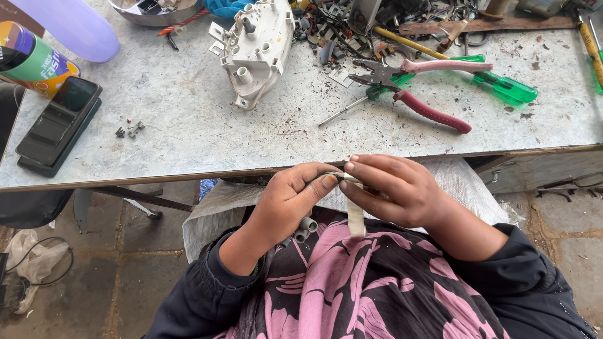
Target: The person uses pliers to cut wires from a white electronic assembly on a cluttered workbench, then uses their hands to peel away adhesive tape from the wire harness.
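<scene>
My left hand (290, 199) and my right hand (394, 190) meet just below the workbench edge, over my lap. Both grip one small grey part (306, 227) with short tubular ends showing under the left palm. A strip of pale tape (355, 215) hangs from between my right fingers, and both thumbs and forefingers pinch where it joins the part. Most of the part is hidden inside my hands.
On the grey workbench (188, 125) lie pink-handled pliers (418, 88), a green-handled screwdriver (502, 86), a white plastic housing (257, 50), tiny screws (130, 130), a dark phone (59, 125), a can (31, 59) and a scrap pile (389, 19).
</scene>
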